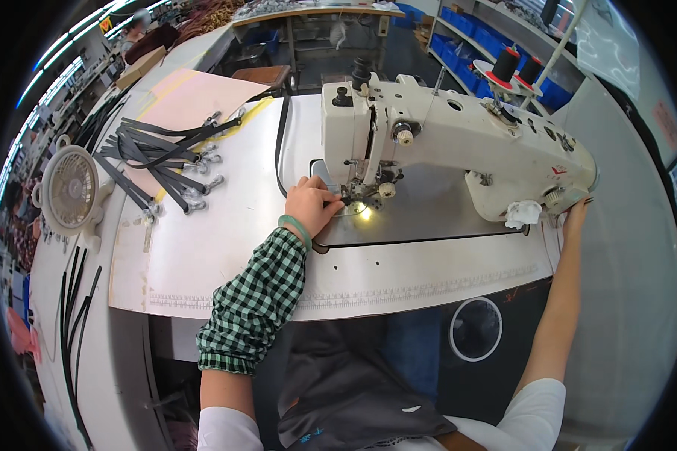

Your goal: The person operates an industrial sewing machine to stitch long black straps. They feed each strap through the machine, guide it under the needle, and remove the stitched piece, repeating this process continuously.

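A white industrial sewing machine (429, 113) stands on the table, its small lamp lit beside the needle. My left hand (312, 204) is closed at the presser foot (357, 197), fingertips pinched on a narrow black strap (280, 150). The strap curves back from behind that hand toward the far side of the table; its end under the foot is hard to make out. My right hand (574, 219) reaches round the machine's right end, fingers on the handwheel (596, 177), partly hidden. A checked sleeve cover (252, 304) is on my left forearm.
A pile of dark straps with metal clasps (165, 161) lies left of the machine, near a pink sheet (203, 98). Farther left stand a small white fan (71, 188) and loose black strips (75, 323). Red-and-black thread cones (504, 66) stand behind the machine, before shelves of blue bins (466, 52).
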Demonstrator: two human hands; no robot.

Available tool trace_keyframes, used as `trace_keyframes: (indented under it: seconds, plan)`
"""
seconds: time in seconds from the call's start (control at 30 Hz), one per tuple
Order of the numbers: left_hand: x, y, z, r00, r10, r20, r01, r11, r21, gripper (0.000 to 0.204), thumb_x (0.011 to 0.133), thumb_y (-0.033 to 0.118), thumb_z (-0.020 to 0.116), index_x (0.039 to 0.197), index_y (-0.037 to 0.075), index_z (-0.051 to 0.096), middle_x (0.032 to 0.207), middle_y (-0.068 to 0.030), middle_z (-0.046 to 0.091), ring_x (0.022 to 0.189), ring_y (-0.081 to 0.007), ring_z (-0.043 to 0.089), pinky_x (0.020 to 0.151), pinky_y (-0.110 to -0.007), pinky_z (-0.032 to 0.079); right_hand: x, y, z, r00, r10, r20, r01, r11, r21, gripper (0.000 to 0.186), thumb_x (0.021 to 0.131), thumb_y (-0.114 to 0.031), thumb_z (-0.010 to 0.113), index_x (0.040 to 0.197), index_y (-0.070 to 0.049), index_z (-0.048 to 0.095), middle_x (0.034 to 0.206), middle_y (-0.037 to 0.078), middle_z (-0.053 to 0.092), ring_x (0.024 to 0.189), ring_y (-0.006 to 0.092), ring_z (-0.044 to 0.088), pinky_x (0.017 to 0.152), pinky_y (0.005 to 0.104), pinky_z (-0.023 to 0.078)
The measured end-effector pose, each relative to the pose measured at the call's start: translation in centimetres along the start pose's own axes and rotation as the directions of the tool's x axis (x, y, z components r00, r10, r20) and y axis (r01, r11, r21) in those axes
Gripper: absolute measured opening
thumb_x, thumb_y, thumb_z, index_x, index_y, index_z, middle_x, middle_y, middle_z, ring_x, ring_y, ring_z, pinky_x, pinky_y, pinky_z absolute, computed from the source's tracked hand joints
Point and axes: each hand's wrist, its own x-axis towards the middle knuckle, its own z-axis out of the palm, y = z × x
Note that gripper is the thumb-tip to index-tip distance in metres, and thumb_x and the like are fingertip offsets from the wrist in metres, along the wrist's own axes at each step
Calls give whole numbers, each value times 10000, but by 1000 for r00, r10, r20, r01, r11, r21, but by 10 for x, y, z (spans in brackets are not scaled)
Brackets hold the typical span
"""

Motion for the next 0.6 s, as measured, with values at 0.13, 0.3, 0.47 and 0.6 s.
trace_keyframes:
  seconds: [0.13, 0.3, 0.47, 0.6]
  plan:
    - [3, 0, 5, 1000, -12, -13, 12, 1000, -28, 114, 658, 203, 686, 731, 116, 694, 741, -37, 557, 762, -207, 498, 671, -323, 416, 31, -20, -15, 988, -99, -122, 58, 951, -304, 483, 902, -413, 344, 1143, -4, 437, 1086, 112, 512, 1001, 216, 481, 854, 309, 368]
    - [2, 1, 2, 999, -43, 15, 43, 999, -6, 114, 671, 213, 671, 730, 119, 695, 759, -34, 568, 780, -206, 502, 685, -325, 411, 72, -65, -14, 995, -91, 29, 81, 653, -753, 475, 904, -378, 337, 1066, 45, 480, 1052, 145, 541, 968, 218, 509, 829, 316, 380]
    - [3, -3, 6, 1000, -26, -10, 26, 1000, -11, 112, 672, 214, 669, 733, 125, 696, 765, -27, 567, 788, -204, 502, 691, -325, 409, 50, -19, -25, 996, -88, -9, 69, 839, -539, 511, 893, -418, 342, 1092, 36, 472, 1067, 148, 536, 982, 236, 507, 844, 334, 372]
    - [8, 4, 6, 999, -42, 27, 42, 999, -27, 121, 672, 219, 669, 740, 123, 696, 772, -24, 569, 796, -204, 502, 702, -324, 406, 44, 6, -42, 984, -169, -58, 130, 902, -411, 542, 882, -438, 359, 1128, 36, 453, 1083, 155, 530, 988, 249, 507, 852, 337, 371]
